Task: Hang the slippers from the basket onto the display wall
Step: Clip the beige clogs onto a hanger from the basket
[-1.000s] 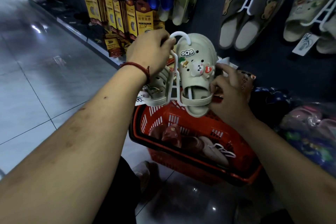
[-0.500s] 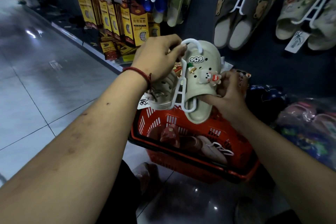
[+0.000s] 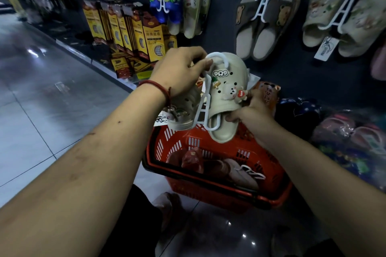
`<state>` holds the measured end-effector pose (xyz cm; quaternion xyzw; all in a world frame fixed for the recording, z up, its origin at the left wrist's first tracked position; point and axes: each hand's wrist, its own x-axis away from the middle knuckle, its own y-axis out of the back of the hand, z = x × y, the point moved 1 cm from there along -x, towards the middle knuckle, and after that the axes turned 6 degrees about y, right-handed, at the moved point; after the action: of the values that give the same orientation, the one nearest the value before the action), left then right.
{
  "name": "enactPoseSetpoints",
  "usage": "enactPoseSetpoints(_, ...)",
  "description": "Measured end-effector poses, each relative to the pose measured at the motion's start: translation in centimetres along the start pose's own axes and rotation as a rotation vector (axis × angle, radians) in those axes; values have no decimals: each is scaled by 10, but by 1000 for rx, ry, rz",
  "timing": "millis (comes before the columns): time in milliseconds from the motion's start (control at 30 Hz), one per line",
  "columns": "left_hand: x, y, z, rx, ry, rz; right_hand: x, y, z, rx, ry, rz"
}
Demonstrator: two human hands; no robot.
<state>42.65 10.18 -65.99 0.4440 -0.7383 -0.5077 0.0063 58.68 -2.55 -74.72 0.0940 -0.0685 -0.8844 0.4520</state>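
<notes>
Fingers (image 3: 203,64) of the left hand (image 3: 179,71) curl closed around the top of a thin white plastic hanger (image 3: 205,102), pinching just under its rounded hook. The right hand (image 3: 253,106) grips the outer edge of the right-side clog from beneath, fingertips (image 3: 230,118) pressed against the sole near the heel opening. A braided red cord bracelet (image 3: 155,87) circles the left wrist.

The pair of cream clogs (image 3: 226,94) is held in the air above the red basket (image 3: 261,160), in front of the dark display wall (image 3: 292,73) and not yet hung on it. They look like smooth, matte moulded foam, with round vent holes across the rounded toe. Raised charms stud the upper: a small white bear with a red heart, a lettered oval badge. The second clog sits half hidden behind the left hand.

The basket is rigid plastic with slotted lattice sides and a black handle folded along the rim; inside lie glossy dark-red slippers (image 3: 192,158) and a pale pair (image 3: 240,171) with a white hanger.

On the wall hang blue slippers (image 3: 167,0), pale green ones (image 3: 194,6), brown open-toe slides with bear patches (image 3: 265,21) and cream clogs with a paper tag (image 3: 342,16), each on an A-shaped white hanger. Yellow cardboard boxes (image 3: 133,31) stand in a row on a low ledge. The floor (image 3: 41,89) is glossy grey tile
</notes>
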Motion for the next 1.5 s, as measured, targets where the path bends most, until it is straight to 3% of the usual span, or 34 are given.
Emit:
enactPoseSetpoints(133, 0, 5, -1, 83, 53, -5, 9, 11, 16, 294, 227, -12)
enactPoseSetpoints(267, 0, 22, -14, 183, 64, 83, 19, 32, 37, 203, 222, 35)
enactPoseSetpoints(400, -10, 46, -39, 294, 77, 165, 30, 54, 80, 137, 352, -46)
enactPoseSetpoints(533, -21, 61, -77, 409, 22, 225, 29, 83, 129, 499, 563, -190)
enactPoseSetpoints(667, -43, 71, -125, 493, -51, 279, 27, 112, 185, 681, 631, -178)
enactPoseSetpoints(833, -70, 66, -181, 514, -139, 400, 20, 145, 228, 659, 544, 21)
enactPoseSetpoints(933, -80, 63, -206, 451, -203, 388, 19, 161, 237, 672, 535, 4)
enactPoseSetpoints(1033, -82, 62, -219, 426, -196, 275, 19, 171, 234, 498, 552, -56)
enactPoseSetpoints(1167, -76, 62, -222, 596, -156, 385, 26, 174, 231, 372, 614, -90)
enactPoseSetpoints(1267, -78, 68, -204, 580, -125, 372, 29, 182, 233, 331, 623, -78)
enactPoseSetpoints(1400, -74, 62, -162, 725, -31, 642, 32, 200, 232, 221, 586, -80)
enactPoseSetpoints(1500, -65, 48, -148, 853, -73, 749, 35, 203, 234, 121, 552, -82)
